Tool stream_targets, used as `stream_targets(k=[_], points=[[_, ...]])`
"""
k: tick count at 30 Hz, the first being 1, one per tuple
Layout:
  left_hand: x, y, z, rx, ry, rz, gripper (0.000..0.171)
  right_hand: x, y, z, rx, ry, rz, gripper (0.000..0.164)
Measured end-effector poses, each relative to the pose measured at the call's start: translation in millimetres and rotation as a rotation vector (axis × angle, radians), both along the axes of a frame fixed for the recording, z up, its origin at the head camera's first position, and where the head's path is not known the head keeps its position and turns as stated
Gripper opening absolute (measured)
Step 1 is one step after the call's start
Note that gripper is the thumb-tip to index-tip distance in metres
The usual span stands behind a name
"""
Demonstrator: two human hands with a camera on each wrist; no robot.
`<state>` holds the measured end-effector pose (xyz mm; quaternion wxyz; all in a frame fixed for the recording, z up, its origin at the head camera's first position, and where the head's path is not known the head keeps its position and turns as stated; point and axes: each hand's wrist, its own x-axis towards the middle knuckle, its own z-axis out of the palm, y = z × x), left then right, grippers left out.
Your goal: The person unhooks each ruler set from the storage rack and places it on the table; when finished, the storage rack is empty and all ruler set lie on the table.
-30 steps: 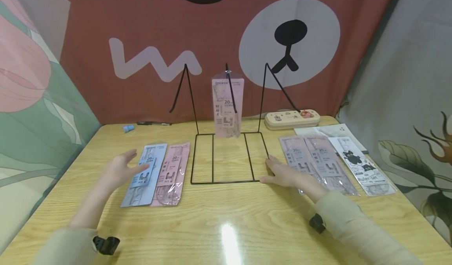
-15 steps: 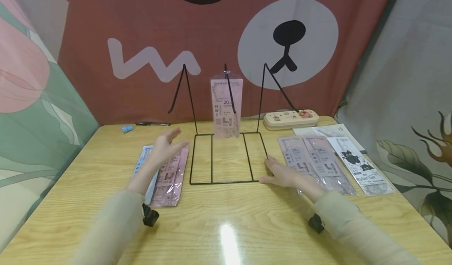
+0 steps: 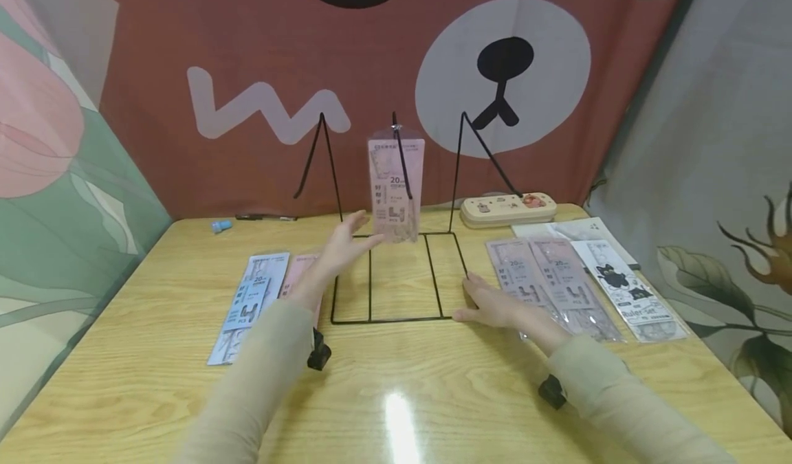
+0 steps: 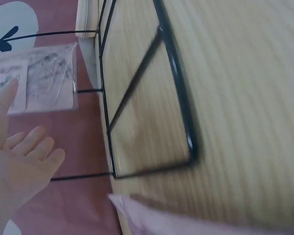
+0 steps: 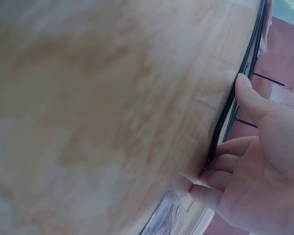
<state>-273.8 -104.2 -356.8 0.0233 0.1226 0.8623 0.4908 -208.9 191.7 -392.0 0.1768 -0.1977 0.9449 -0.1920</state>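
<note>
A black wire display rack (image 3: 405,320) stands on the table, with three hooks rising at its back. From the middle hook hangs a pink ruler-set packet (image 3: 396,168). My left hand (image 3: 337,251) is over the rack's left side, fingers spread and holding nothing. In the head view its thumb tip overlaps the packet's lower left edge; the left wrist view shows the palm (image 4: 19,171) beside the hanging packet (image 4: 51,78). At the rack's front right corner my right hand (image 3: 501,306) grips the frame, thumb (image 5: 250,95) on the front bar and bent fingers at the side bar.
Left of the rack lie a blue packet (image 3: 250,299) and a pink packet (image 3: 295,278), partly behind my left arm. To the right are two pinkish packets (image 3: 566,271) and a white cat-print ruler set (image 3: 619,278). A pencil case (image 3: 507,210), pen (image 3: 266,217) and small blue item (image 3: 221,225) sit behind.
My left hand has moved right and away from me, from over the blue packet, past the pink one, to the hanging packet. My right hand has stayed on the rack's corner.
</note>
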Motion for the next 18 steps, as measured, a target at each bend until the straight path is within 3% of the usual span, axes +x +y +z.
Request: stream_targets(k=[8,14,18], points=[[-9.4,25,0.0,0.163,-0.032,0.015,0.076,1.6,-1,-1.3,-0.004,-0.011,-0.018,0.086],[-14.7,34,-6.7,0.15,-0.043,0.015,0.056,1.0,1,-3.0,0.0,-0.008,-0.029,0.087],[-11.1,34,-9.0,0.117,-0.053,0.031,0.038,0.0,2,-3.2,-0.004,-0.005,-0.024,0.087]])
